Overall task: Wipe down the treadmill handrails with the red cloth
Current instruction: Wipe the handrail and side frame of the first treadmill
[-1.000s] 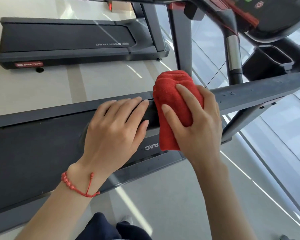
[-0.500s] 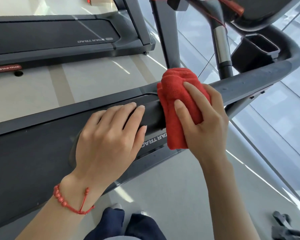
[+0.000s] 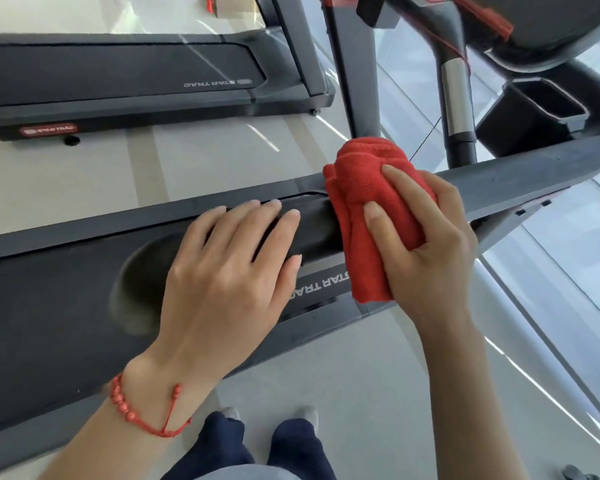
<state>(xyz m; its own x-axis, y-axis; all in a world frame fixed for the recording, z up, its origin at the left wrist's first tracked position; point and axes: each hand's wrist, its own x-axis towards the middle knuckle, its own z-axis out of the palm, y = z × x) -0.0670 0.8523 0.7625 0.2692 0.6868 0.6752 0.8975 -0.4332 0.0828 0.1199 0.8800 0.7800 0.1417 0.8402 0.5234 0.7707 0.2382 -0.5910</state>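
Two hands work on one treadmill handrail (image 3: 520, 174), a thick dark bar that runs from the lower left of the view up toward the console at the upper right. The right hand (image 3: 426, 244) grips the red cloth (image 3: 364, 188), which is bunched and draped over the top of the rail, its lower end hanging down the near side. Fingers lie across the cloth's face and the thumb curls in from below, so the hold clamps cloth and rail together. The left hand (image 3: 229, 268) rests just beside it, nearer the free end of the rail, fingers straight and laid flat over the bar, holding nothing; a red bead bracelet (image 3: 142, 410) sits at that wrist.

As for handling, the cloth looks like soft, light terry, thick where it is folded. It should mould to the round bar easily, though a loose fold could slip or trail. Wrapping it round the rail, palm on top, seems the surest hold. The matte rail looks rigid and should take firm pressure. A second treadmill (image 3: 125, 81) stands behind, well apart.
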